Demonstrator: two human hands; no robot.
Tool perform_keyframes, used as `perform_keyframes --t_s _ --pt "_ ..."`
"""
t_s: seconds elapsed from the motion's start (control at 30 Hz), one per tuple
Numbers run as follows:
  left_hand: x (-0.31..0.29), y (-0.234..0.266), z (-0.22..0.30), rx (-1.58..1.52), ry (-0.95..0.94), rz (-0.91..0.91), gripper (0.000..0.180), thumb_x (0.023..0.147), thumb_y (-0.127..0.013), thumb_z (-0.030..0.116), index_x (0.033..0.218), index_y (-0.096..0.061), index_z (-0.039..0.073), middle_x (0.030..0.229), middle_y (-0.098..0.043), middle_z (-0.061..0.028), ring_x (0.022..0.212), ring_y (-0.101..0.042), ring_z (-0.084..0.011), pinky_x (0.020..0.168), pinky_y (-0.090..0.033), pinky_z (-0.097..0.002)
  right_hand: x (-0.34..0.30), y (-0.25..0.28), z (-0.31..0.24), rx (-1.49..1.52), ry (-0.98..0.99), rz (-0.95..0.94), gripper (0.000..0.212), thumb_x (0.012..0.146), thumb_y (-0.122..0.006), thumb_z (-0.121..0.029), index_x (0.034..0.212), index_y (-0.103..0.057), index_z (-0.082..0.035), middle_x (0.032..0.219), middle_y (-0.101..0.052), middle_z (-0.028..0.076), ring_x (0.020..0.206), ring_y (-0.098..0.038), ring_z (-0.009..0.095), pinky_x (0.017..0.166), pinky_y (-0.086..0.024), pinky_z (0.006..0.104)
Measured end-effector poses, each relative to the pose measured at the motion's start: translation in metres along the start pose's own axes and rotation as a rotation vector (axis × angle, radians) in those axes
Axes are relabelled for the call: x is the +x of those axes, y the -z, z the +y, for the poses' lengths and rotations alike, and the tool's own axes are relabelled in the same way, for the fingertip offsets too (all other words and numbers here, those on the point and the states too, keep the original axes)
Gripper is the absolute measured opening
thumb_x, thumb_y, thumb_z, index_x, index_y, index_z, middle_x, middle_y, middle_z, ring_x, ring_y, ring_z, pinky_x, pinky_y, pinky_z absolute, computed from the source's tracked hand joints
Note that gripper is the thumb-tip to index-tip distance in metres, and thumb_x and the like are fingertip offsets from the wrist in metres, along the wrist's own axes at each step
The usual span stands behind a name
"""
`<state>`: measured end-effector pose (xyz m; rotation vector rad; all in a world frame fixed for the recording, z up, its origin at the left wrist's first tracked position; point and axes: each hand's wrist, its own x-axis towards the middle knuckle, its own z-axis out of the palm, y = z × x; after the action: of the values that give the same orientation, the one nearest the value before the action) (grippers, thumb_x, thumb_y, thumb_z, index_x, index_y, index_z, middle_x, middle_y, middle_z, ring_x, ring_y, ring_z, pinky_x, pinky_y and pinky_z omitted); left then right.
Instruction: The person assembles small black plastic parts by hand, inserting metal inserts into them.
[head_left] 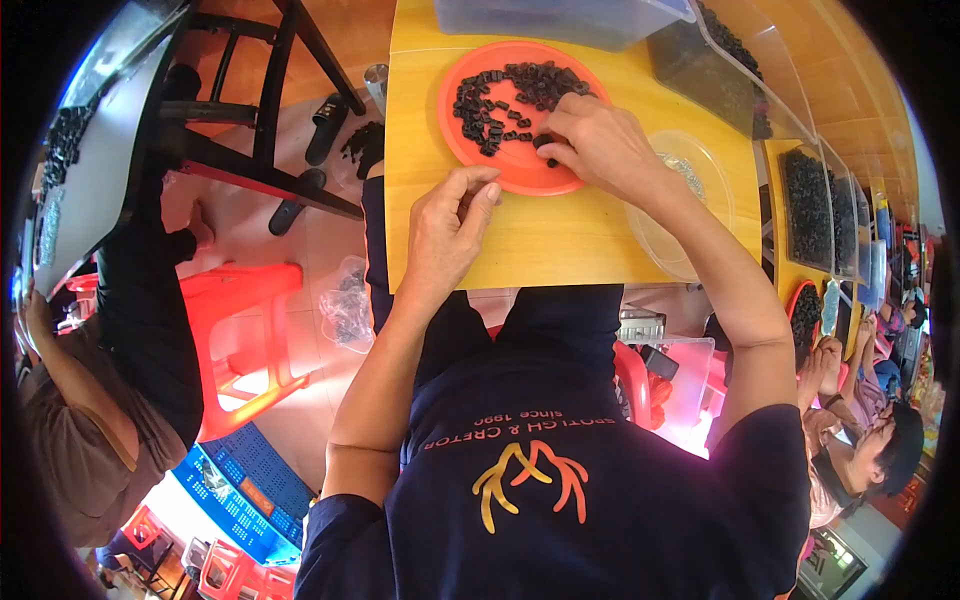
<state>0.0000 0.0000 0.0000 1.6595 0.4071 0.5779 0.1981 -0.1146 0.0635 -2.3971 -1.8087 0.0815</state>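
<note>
Two bare hands of yours are over the yellow tabletop (560, 255), both close to a round orange-red plate (520, 177). Small black pieces (485, 105) lie on that plate, most of them in a loose band along its far and left parts, with a few scattered toward the middle.

Your right hand (575, 135) reaches over the plate's right part, its fingers bent and the thumb close to the forefinger. A dark piece shows at those fingertips, though you cannot tell whether it is gripped or simply lies behind them. Your left hand (470, 205) is at the plate's near left rim, thumb and fingers curled in with a narrow gap; whether anything is inside, or whether it touches the rim, you cannot tell.

To the right of the plate, partly beneath your right forearm, sits a clear round dish (715, 240) with small shiny bits (685, 172) in it. Beyond the plate stands a translucent bin (560, 20), and at the far right corner a clear box (695, 75) with black pieces in it. Left of you, on the floor, are a red stool (240, 297) and a blue crate (235, 495).
</note>
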Motion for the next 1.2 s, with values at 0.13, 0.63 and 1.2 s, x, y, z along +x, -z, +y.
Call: perform_keyframes --t_s 0.13,0.63,1.2 --pt "0.000 0.002 0.003 0.023 0.047 -0.046 0.021 0.097 -0.059 0.007 0.114 -0.063 -0.004 0.095 -0.069 -0.0084 0.082 -0.064 -0.0108 0.067 -0.052 -0.0247 0.001 -0.002 -0.005 -0.016 0.034 0.054 0.023 0.083 -0.072 -0.019 0.101 -0.067 -0.006 0.094 -0.064 0.010 0.091 -0.063 0.031 0.076 -0.052 0.0420" --pt "-0.006 0.004 -0.003 -0.097 -0.091 0.011 0.021 0.094 -0.063 0.000 0.115 -0.061 -0.002 0.098 -0.066 -0.0058 0.083 -0.063 -0.0102 0.071 -0.051 -0.0231 -0.018 -0.008 -0.049 0.992 -0.078 0.050 0.019 0.091 -0.067 -0.010 0.108 -0.068 -0.002 0.091 -0.068 0.004 0.082 -0.061 0.010 0.075 -0.050 0.0268" --pt "-0.009 0.003 -0.001 -0.304 0.027 0.008 0.022 0.092 -0.065 -0.003 0.113 -0.061 -0.003 0.095 -0.067 -0.0068 0.082 -0.065 -0.0112 0.073 -0.054 -0.0246 -0.034 -0.018 -0.078 0.459 0.173 0.519 0.014 0.081 -0.071 -0.001 0.095 -0.068 0.000 0.094 -0.069 0.011 0.086 -0.066 0.028 0.075 -0.054 0.0376"
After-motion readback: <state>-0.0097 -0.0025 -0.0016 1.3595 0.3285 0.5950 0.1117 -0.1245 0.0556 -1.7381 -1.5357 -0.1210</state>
